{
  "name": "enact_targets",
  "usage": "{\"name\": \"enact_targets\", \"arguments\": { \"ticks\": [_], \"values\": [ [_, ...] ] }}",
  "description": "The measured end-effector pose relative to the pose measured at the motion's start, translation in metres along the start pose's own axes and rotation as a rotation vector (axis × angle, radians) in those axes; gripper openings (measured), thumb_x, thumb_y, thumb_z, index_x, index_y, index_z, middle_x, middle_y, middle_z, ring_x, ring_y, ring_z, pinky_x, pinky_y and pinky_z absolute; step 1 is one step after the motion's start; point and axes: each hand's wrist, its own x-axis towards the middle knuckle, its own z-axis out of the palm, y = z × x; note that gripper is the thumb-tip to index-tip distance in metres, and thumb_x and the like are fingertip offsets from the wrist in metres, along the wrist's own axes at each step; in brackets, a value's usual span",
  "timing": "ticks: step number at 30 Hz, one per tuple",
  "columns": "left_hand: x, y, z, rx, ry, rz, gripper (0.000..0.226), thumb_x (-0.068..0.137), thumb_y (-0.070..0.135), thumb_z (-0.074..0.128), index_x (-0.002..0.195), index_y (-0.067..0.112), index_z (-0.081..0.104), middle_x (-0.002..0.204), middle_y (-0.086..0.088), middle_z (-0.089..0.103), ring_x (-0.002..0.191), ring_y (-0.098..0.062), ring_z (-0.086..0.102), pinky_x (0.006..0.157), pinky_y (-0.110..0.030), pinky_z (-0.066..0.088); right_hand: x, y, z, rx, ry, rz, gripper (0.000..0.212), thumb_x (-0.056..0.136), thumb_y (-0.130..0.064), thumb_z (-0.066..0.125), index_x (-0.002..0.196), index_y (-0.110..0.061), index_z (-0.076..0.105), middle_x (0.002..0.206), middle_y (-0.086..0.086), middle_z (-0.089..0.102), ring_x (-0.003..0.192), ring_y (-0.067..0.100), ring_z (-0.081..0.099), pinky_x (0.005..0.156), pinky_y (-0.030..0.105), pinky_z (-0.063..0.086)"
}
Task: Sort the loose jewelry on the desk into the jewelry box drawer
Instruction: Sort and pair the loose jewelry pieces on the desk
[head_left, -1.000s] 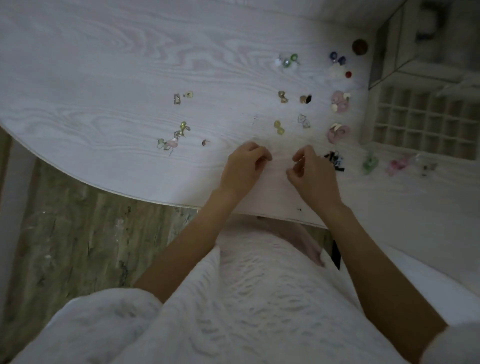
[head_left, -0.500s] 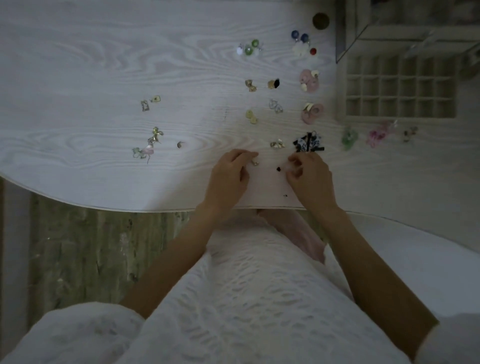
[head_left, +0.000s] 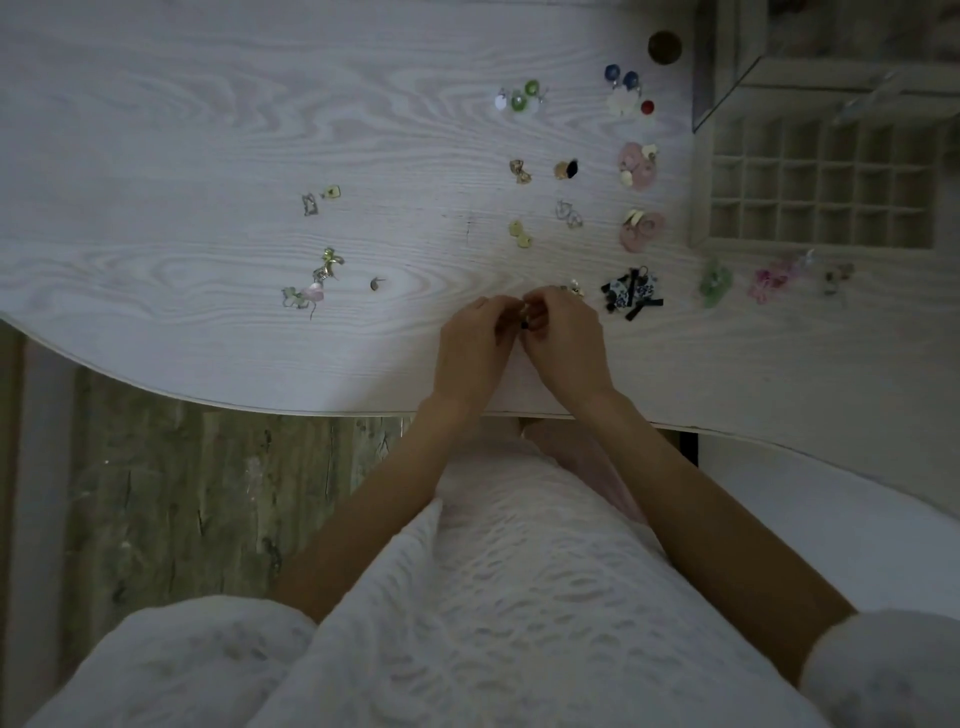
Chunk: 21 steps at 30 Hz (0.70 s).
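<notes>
My left hand and my right hand meet near the desk's front edge, fingertips together, pinching a small earring between them; its shape is mostly hidden. Several loose pieces lie scattered on the white desk: a black-and-white bow pair, pink flower earrings, yellow studs, green beads and a gold cluster at the left. The jewelry box drawer, a grid of small compartments, stands pulled out at the far right.
Green and pink pieces lie just in front of the drawer. The jewelry box body rises behind it. A dark round knob sits at the back. The desk's curved front edge runs just below my wrists.
My two hands, earlier apart on the desk, have come together and lifted a small piece between their fingertips. The view has shifted slightly.
</notes>
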Motion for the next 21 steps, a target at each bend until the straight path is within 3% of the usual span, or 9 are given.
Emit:
{"name": "enact_targets", "arguments": {
  "ticks": [4,7,10,13,18,21],
  "values": [
    [-0.003,-0.005,-0.015,-0.07,-0.005,-0.06,0.022,0.086,0.008,0.059,0.107,0.01,0.067,0.098,-0.005,0.072,0.087,-0.016,0.066,0.083,-0.025,0.051,-0.003,-0.001,-0.01,-0.019,-0.034,-0.023,0.032,0.08,-0.002,0.06,0.111,-0.008,0.057,0.107,0.01,0.06,0.086,0.017,0.058,0.081,0.037,0.05],
    [-0.012,-0.016,-0.037,-0.042,0.015,-0.064,0.02,0.088,0.013,0.058,0.105,0.014,0.067,0.1,-0.001,0.071,0.084,-0.012,0.064,0.079,-0.024,0.051,-0.007,-0.009,-0.024,-0.083,-0.032,-0.125,0.023,0.084,-0.007,0.058,0.108,-0.009,0.059,0.106,0.009,0.058,0.08,0.012,0.055,0.073,0.03,0.048],
    [-0.026,-0.039,-0.065,0.107,0.134,-0.088,0.019,0.089,0.026,0.056,0.102,0.02,0.068,0.095,0.003,0.071,0.084,-0.013,0.061,0.071,-0.02,0.041,0.002,-0.025,-0.029,-0.129,-0.075,-0.229,0.018,0.087,-0.009,0.056,0.103,-0.01,0.063,0.101,0.007,0.062,0.084,0.017,0.058,0.071,0.028,0.044],
    [-0.038,-0.065,-0.095,0.208,0.29,-0.202,0.02,0.087,0.026,0.057,0.101,0.019,0.068,0.095,-0.003,0.07,0.09,-0.023,0.059,0.069,-0.025,0.038,0.023,-0.048,-0.015,-0.191,-0.203,-0.359,0.022,0.086,-0.006,0.053,0.105,-0.01,0.064,0.103,0.008,0.064,0.097,0.023,0.054,0.077,0.028,0.038],
    [-0.034,-0.104,-0.123,0.181,0.407,-0.37,0.03,0.084,0.022,0.061,0.113,0.016,0.061,0.112,-0.007,0.064,0.1,-0.029,0.053,0.083,-0.034,0.041,0.062,-0.093,0.036,-0.239,-0.299,-0.521,0.028,0.086,-0.008,0.054,0.113,-0.011,0.061,0.111,0.011,0.061,0.106,0.029,0.048,0.09,0.034,0.038],
    [-0.02,-0.113,-0.125,0.12,0.403,-0.404,0.037,0.083,0.024,0.064,0.119,0.019,0.059,0.118,-0.01,0.059,0.106,-0.029,0.051,0.091,-0.03,0.038,0.08,-0.121,0.062,-0.238,-0.319,-0.58,0.032,0.088,-0.008,0.054,0.119,-0.013,0.058,0.118,0.012,0.054,0.108,0.028,0.046,0.091,0.033,0.039]
  ]
}}
